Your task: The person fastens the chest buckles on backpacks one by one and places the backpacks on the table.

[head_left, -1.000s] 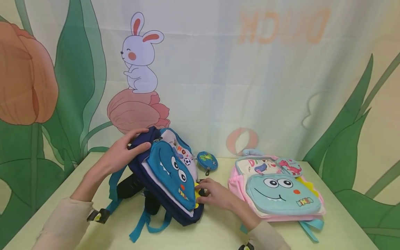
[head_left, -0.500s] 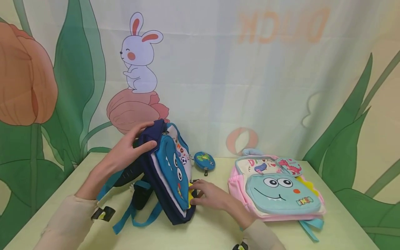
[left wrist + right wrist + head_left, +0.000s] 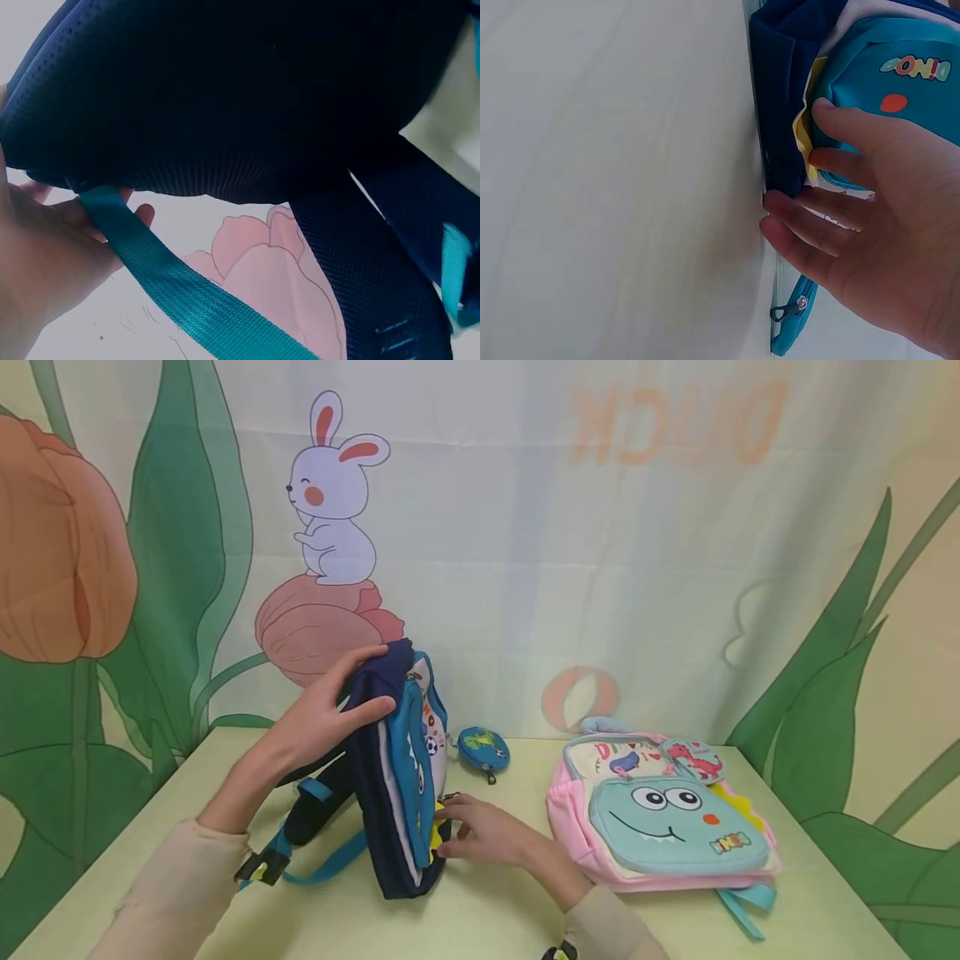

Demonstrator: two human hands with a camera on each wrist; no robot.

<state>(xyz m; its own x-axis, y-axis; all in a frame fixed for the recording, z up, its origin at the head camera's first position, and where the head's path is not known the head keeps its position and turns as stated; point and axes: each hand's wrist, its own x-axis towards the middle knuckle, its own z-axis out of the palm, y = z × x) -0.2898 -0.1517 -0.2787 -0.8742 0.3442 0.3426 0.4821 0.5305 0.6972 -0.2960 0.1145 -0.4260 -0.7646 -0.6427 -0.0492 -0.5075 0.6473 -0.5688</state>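
A navy and teal dinosaur backpack (image 3: 405, 760) stands on edge at the table's left-centre, turned so its right side faces the right hand. The left hand (image 3: 322, 714) grips the upper left of the bag, thumb on the near side and fingers over the top. In the left wrist view, the dark mesh back (image 3: 247, 97) and a teal strap (image 3: 172, 277) cross in front of that hand's fingers. Loosely bent, the right hand (image 3: 487, 831) touches the lower right side by the yellow spikes (image 3: 802, 139). Its thumb (image 3: 847, 127) lies at the front pocket's edge.
To the right lies a pink and mint dinosaur backpack (image 3: 678, 818) with its straps out front. A round blue dinosaur pouch (image 3: 482, 749) rests behind the right hand. Behind the pale table (image 3: 510, 918) hangs a curtain (image 3: 480, 552) printed with a rabbit and tulips.
The navy backpack has turned from a leftward tilt to nearly upright, its front swinging away to the right. The left hand moved right and slightly up; the right hand and the pouch shifted left.
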